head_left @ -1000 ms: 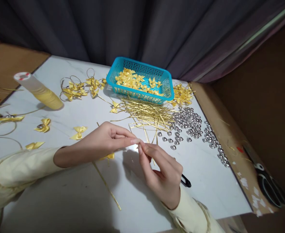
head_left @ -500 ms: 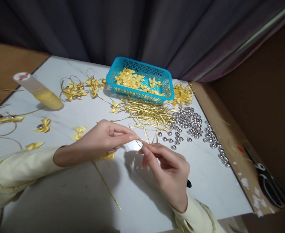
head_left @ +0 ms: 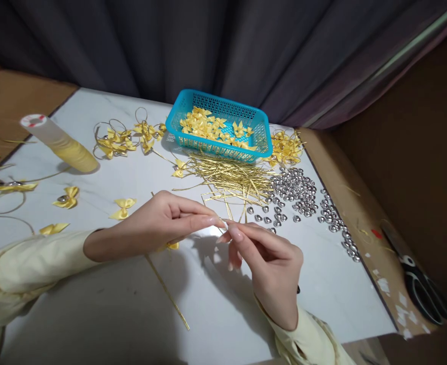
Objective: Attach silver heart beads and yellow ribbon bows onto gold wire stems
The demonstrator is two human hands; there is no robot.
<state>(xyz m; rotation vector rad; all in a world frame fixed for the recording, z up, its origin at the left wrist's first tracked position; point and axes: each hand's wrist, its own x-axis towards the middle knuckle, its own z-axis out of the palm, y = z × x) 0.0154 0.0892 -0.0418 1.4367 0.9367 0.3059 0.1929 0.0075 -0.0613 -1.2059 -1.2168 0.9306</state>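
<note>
My left hand (head_left: 158, 223) is closed in a pinch, its thumb and forefinger tips gripping a thin gold cord (head_left: 221, 230). The fingertips of my right hand (head_left: 271, 268) pinch the same cord just to the right, almost touching the left ones. A pale bit shows between the two pinches, too small to make out. Under my left hand lies a yellow ribbon bow (head_left: 174, 246), mostly covered. A straight gold cord length (head_left: 168, 294) lies on the white table below. Another yellow bow (head_left: 123, 208) rests just beyond my left wrist.
Behind my hands is a pile of gold cords (head_left: 234, 177), with a blue basket (head_left: 223, 149) of yellow bows beyond. Silver heart-shaped beads (head_left: 295, 187) are scattered to the right. A tall clear tube (head_left: 62, 144) holds yellow pieces at left. Black-handled scissors (head_left: 423, 289) lie at far right.
Both hands have shifted slightly to the right, still pinching the cord. My fingertips are now a little closer together.
</note>
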